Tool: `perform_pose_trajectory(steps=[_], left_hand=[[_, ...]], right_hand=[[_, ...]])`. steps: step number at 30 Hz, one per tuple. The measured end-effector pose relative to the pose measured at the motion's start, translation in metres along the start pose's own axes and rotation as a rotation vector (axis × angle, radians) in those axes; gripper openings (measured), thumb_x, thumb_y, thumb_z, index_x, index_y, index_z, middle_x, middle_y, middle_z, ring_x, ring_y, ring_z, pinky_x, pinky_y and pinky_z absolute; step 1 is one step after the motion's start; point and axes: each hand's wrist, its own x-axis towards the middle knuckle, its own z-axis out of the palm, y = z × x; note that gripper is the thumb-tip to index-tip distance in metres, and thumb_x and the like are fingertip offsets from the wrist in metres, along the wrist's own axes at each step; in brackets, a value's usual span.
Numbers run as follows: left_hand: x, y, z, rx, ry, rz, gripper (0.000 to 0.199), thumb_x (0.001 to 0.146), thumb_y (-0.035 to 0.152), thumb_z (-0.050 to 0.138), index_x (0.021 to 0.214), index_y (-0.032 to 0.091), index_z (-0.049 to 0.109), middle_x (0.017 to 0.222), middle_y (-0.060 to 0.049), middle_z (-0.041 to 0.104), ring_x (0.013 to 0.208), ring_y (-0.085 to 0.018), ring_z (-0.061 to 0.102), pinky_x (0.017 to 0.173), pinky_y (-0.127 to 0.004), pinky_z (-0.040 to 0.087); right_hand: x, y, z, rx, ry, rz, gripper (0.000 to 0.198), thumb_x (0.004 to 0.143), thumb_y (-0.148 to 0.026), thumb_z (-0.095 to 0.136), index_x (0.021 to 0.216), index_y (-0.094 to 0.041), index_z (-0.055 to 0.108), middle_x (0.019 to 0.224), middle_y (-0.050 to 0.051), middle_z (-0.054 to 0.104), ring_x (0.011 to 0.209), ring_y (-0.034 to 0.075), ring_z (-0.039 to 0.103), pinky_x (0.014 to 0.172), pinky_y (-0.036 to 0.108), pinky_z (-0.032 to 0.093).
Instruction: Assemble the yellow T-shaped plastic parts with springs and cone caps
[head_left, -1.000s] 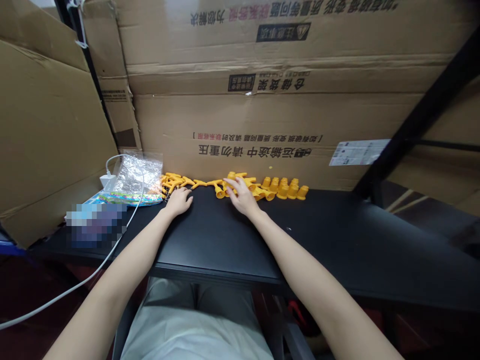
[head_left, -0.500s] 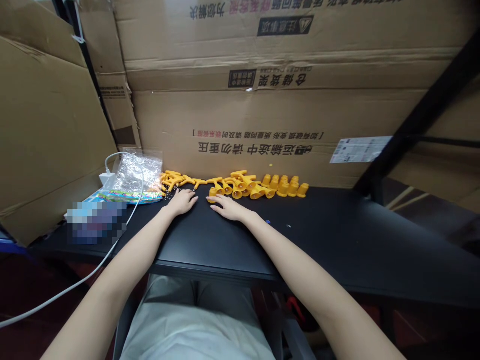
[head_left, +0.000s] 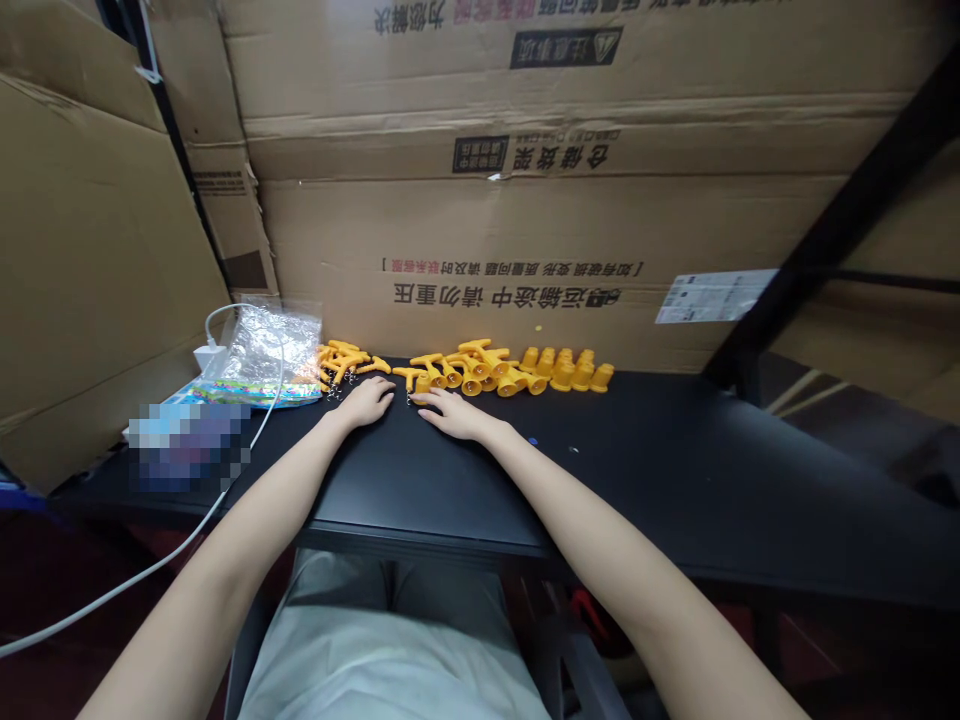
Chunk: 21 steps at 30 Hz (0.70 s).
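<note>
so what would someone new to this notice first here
Probably the bright yellow pieces strung along the back of the black table, at the foot of the printed cardboard wall. Next, the left hand and right hand, side by side near the middle, close in front of those pieces.

Head camera faces forward, down at the desk (head_left: 439, 485).
</note>
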Motion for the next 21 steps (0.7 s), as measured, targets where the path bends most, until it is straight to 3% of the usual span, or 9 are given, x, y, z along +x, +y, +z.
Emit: perform_pose_trajectory(steps=[6,10,14,16,21], left_hand=[[0.028,-0.016,0.006,0.086,-0.041,-0.079,0.036,0.091,0.020,0.041,0.120,0.009,0.059,0.127,-0.016,0.060,0.122,-0.022,0.053,0.108,-0.036,0.039],[0.043,-0.018,0.009,0.110,0.023,-0.211,0.037,0.087,0.014,0.044,0.122,0.007,0.055,0.127,-0.019,0.059,0.121,-0.023,0.054,0.107,-0.037,0.039],[0.048,-0.014,0.009,0.122,0.033,-0.238,0.036,0.087,0.015,0.042,0.120,0.006,0.056,0.123,-0.021,0.059,0.118,-0.026,0.055,0.103,-0.039,0.042],[0.050,-0.010,0.007,0.141,0.038,-0.201,0.037,0.086,0.013,0.041,0.119,0.010,0.058,0.120,-0.018,0.060,0.116,-0.025,0.056,0.101,-0.038,0.043],[0.052,0.004,0.002,0.187,-0.025,0.056,0.054,0.079,0.003,0.041,0.127,0.023,0.057,0.128,-0.009,0.057,0.120,-0.021,0.054,0.104,-0.035,0.041]], right_hand=[[-0.002,-0.004,-0.003,-0.030,-0.036,0.037,0.044,0.097,-0.033,0.043,0.140,-0.023,0.049,0.145,0.013,0.045,0.135,0.028,0.040,0.112,0.052,0.028],[-0.005,-0.009,-0.006,-0.029,-0.049,0.059,0.045,0.097,-0.034,0.042,0.141,-0.023,0.048,0.146,0.014,0.043,0.137,0.029,0.038,0.112,0.052,0.028],[-0.005,-0.010,-0.007,-0.012,-0.039,0.051,0.044,0.097,-0.033,0.043,0.140,-0.024,0.050,0.146,0.013,0.044,0.136,0.029,0.040,0.112,0.052,0.029],[-0.005,-0.009,-0.006,-0.008,-0.030,0.045,0.044,0.097,-0.034,0.044,0.139,-0.025,0.051,0.145,0.012,0.045,0.136,0.029,0.040,0.112,0.052,0.029],[-0.004,-0.007,-0.005,0.001,-0.032,0.040,0.044,0.097,-0.034,0.043,0.140,-0.026,0.050,0.146,0.012,0.044,0.136,0.030,0.039,0.112,0.054,0.028]])
